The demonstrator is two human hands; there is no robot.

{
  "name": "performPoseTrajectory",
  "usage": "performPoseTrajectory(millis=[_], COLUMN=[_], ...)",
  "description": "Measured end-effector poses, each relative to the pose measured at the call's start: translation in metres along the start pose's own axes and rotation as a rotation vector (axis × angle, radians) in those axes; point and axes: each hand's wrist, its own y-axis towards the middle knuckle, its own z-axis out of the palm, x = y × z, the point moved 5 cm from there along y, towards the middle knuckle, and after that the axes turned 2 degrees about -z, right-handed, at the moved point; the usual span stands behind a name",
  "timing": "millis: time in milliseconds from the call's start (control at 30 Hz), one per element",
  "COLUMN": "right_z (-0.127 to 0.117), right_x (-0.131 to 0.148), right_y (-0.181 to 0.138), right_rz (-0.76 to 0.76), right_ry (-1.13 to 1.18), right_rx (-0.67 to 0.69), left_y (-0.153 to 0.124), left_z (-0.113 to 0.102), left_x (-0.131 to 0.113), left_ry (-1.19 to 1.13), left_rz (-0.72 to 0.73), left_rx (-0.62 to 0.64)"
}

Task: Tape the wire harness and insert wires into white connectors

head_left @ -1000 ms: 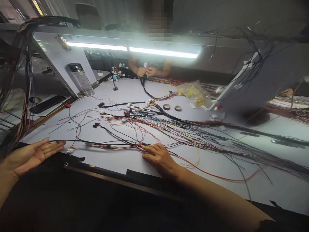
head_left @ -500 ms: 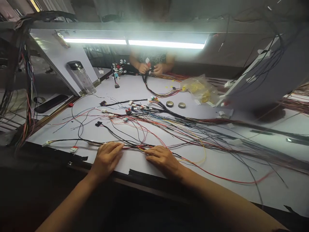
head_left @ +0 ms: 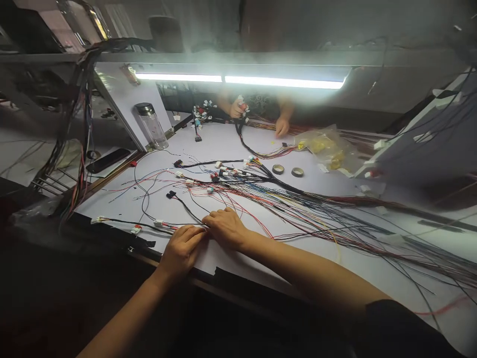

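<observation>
At the near edge of the white table, my left hand (head_left: 184, 246) is closed on a thin bundle of wires (head_left: 145, 224) that runs left to a white connector (head_left: 99, 220). Right beside it, my right hand (head_left: 225, 227) is closed on the same wires, its fingertips close to the left ones and partly hidden. A branch with a black connector (head_left: 171, 195) leads into my right hand from above. Another white connector (head_left: 159, 223) lies just above my left hand, and a red-and-white connector (head_left: 136, 229) rests left of it.
A thick wire harness (head_left: 286, 186) crosses the table behind my hands, its loose wires spreading right. Two tape rolls (head_left: 278, 169), a plastic bag (head_left: 324, 146) and a glass bottle (head_left: 152, 127) stand farther back. Opposite, a co-worker's hand (head_left: 238, 108) holds a connector under the lamp (head_left: 283, 81).
My right hand has moved left along the wires, up against my left hand. The view has shifted, so the table sits farther right. One of the co-worker's hands has moved away from the other.
</observation>
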Motion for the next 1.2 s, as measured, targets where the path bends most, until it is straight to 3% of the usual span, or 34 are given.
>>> performPoseTrajectory(millis=[133, 300, 400, 500, 600, 767, 967, 1067, 1200], right_z=[0.005, -0.006, -0.011, -0.006, 0.000, -0.008, -0.019, -0.017, -0.011], right_x=[-0.002, -0.010, -0.005, 0.003, 0.006, -0.007, -0.044, -0.041, -0.029], right_y=[0.022, 0.015, 0.012, 0.018, 0.031, 0.043, 0.001, -0.021, -0.026], right_rz=[0.064, 0.122, 0.004, -0.099, -0.042, 0.082, 0.197, 0.161, 0.213], right_ry=[-0.052, -0.073, -0.050, -0.041, -0.026, 0.083, 0.201, 0.117, 0.026], right_rx=[0.096, 0.055, -0.010, 0.038, 0.096, 0.062, 0.083, 0.119, 0.143], left_y=[-0.005, -0.006, -0.006, -0.006, -0.007, -0.008, -0.005, -0.004, -0.001], left_z=[0.000, 0.001, 0.001, -0.001, -0.002, -0.001, -0.001, 0.001, 0.001], left_x=[0.003, 0.003, 0.002, 0.000, -0.001, 0.001, 0.001, 0.002, 0.002], left_ry=[0.001, -0.012, -0.016, -0.010, 0.009, 0.019, 0.018, 0.022, 0.039], left_rz=[-0.032, -0.056, -0.062, -0.061, -0.068, -0.072, -0.070, -0.062, -0.046], left_rx=[0.001, 0.020, 0.011, -0.017, -0.038, -0.010, -0.047, -0.059, -0.040])
